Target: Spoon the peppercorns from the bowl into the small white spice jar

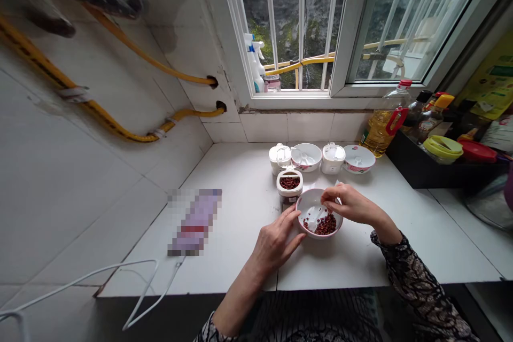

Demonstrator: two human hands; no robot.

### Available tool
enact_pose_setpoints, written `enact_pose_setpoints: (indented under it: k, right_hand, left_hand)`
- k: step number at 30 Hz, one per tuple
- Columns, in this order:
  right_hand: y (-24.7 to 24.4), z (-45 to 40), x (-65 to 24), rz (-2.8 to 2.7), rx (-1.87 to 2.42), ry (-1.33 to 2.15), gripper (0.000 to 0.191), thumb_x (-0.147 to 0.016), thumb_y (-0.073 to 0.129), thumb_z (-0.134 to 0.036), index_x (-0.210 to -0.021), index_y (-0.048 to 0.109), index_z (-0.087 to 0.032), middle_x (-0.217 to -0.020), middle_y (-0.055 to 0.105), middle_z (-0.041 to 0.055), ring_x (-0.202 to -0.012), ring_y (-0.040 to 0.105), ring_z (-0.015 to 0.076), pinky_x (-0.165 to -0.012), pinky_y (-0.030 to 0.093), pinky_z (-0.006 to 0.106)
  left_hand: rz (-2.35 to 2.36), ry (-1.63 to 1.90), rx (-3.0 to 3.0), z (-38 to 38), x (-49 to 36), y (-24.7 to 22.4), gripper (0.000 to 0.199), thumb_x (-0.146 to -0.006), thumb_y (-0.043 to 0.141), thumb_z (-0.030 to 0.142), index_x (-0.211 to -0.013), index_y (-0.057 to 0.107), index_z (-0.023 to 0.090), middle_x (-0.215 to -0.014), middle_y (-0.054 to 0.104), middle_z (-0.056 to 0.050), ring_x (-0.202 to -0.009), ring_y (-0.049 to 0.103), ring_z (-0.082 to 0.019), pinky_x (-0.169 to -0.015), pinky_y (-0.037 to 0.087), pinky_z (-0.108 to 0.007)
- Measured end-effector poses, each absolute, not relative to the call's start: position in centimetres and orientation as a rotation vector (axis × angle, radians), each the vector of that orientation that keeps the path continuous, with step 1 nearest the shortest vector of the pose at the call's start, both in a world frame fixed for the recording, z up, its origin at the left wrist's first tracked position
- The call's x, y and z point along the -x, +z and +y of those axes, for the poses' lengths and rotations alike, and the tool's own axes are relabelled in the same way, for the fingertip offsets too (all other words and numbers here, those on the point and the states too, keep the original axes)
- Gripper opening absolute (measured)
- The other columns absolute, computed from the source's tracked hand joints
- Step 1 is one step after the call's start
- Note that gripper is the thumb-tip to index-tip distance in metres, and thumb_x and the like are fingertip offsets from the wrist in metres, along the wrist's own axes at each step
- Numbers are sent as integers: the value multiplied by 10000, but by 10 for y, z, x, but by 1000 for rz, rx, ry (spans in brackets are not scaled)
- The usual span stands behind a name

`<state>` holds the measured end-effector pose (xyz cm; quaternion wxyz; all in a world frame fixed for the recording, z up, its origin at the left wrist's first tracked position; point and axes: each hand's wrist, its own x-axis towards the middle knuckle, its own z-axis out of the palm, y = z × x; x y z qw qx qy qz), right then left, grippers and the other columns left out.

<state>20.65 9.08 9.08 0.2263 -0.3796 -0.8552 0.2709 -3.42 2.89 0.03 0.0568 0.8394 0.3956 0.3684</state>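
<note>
A white bowl point(309, 202) with a pink rim stands on the counter in front of me. Dark red peppercorns point(326, 224) lie heaped in its lower right part, with a few scattered beside them. My left hand point(276, 238) steadies the bowl, fingers and thumb against its left side. Over the bowl's right rim is my right hand point(350, 203), its fingertips pinched together inside; what they hold is too small to make out. Just behind the bowl's left edge stands a seasoning jar point(289, 192), lid raised, with similar dark red peppercorns in it.
Along the back stand two white jars point(279, 160) point(333, 159) and two floral bowls point(308, 157) point(358, 157). An oil bottle point(379, 128) and a black box point(428, 165) of condiments are at right. A blurred purple phone-like object point(196, 222) with a white cable point(152, 283) lies left.
</note>
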Motion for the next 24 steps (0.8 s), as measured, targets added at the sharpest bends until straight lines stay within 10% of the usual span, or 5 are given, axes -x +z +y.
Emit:
enact_pose_setpoints:
  k: [14,24]
  right_hand:
    - [88,106,-221,-1755,1134,1495,218,-714,707,-364,-746,655,-155,-569,649,-1,-550,600,133,-568,455,267]
    - [82,97,-199,-2204,1253,574,164,-870,540,-129,-794,678,-175,-663,704,16,-620,607,143,-715,448,302]
  left_hand:
    - [1204,1118,-2532,30,34,-2,449,-931,560,269,-1354,416,224,-1374,576,-148,-992,711,-212,-825,597,-329]
    - [1195,1127,-2541,29,34,0,422,-946,544,279,-1346,429,209,-1367,581,-152,-997,708,-203,-824,595,-316]
